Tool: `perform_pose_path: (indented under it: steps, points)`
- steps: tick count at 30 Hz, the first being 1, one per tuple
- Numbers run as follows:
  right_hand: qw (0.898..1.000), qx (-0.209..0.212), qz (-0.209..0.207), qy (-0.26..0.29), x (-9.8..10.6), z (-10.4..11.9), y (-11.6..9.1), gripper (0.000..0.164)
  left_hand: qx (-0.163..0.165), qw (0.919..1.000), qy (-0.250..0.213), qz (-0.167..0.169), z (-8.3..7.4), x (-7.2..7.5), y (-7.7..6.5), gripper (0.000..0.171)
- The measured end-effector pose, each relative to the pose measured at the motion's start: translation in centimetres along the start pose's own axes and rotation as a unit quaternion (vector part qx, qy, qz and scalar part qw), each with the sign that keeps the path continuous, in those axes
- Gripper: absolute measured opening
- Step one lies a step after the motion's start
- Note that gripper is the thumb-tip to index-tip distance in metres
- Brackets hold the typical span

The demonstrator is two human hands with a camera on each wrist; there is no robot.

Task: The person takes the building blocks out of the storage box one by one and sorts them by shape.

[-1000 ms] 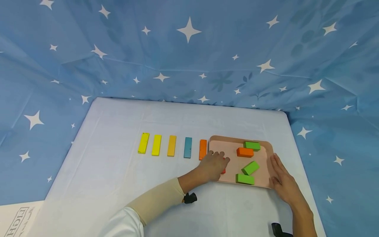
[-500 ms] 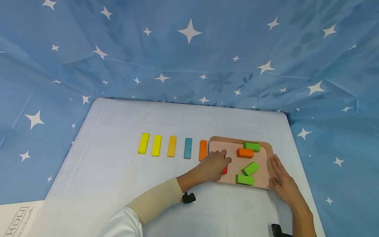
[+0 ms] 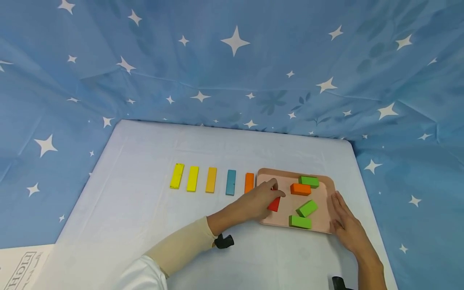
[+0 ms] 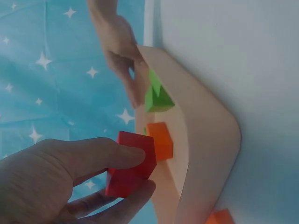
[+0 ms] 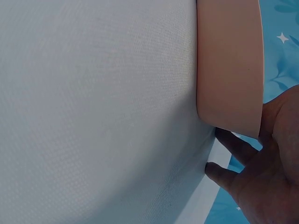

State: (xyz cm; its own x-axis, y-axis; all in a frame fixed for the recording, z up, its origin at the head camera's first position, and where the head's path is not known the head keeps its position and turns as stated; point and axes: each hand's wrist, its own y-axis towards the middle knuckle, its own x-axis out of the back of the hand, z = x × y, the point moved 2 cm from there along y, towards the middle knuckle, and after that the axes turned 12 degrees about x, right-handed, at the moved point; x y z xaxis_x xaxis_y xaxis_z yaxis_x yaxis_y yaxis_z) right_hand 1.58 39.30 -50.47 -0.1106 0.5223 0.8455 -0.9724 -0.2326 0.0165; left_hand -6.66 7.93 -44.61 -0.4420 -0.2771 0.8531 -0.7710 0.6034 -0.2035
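Note:
My left hand (image 3: 258, 202) pinches a red block (image 3: 274, 204) between thumb and fingers, at the left part of the pinkish tray (image 3: 283, 216). Up close in the left wrist view, the thumb lies on one face of the red block (image 4: 127, 179), with fingertips against its other side. Inside the tray are an orange block (image 3: 300, 189) and three green blocks, one of them lying slanted (image 3: 307, 208). At the tray's right end my right hand (image 3: 350, 233) touches the outer wall with extended fingers; the right wrist view has this hand (image 5: 268, 184) beside the tray corner (image 5: 229, 70).
Left of the tray, a spaced row of flat-lying blocks runs across the white table (image 3: 163, 229): two yellow, one amber (image 3: 211, 180), one blue (image 3: 230, 182), and an orange one (image 3: 249, 182) close to the tray's edge. A blue star-patterned curtain (image 3: 203, 52) surrounds the table.
The left hand has shifted slightly, its wrist swinging left, and more of the red block shows in its fingers. My right hand keeps its place at the tray.

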Motion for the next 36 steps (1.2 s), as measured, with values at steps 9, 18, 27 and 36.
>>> perform_pose_path:
  steps: [9,18,27,36]
  points:
    - [1.0,-0.011,0.013,-0.004,0.0,0.0,-0.3,0.082,0.03,0.996,-0.084,0.001,3.4,1.7,-3.2,0.054]
    - [1.0,-0.003,0.009,-0.003,-0.2,-0.1,-0.4,0.082,0.095,0.9891,-0.112,-0.011,9.5,2.8,-8.5,0.057]
    - [1.0,-0.004,0.014,-0.003,0.0,0.0,-0.2,0.082,0.153,0.9814,-0.11,-0.037,16.8,3.0,-14.2,0.054]
    - [1.0,0.004,0.012,-0.001,0.0,0.1,0.0,0.08,0.188,0.9761,-0.103,-0.039,21.0,3.2,-17.8,0.056]
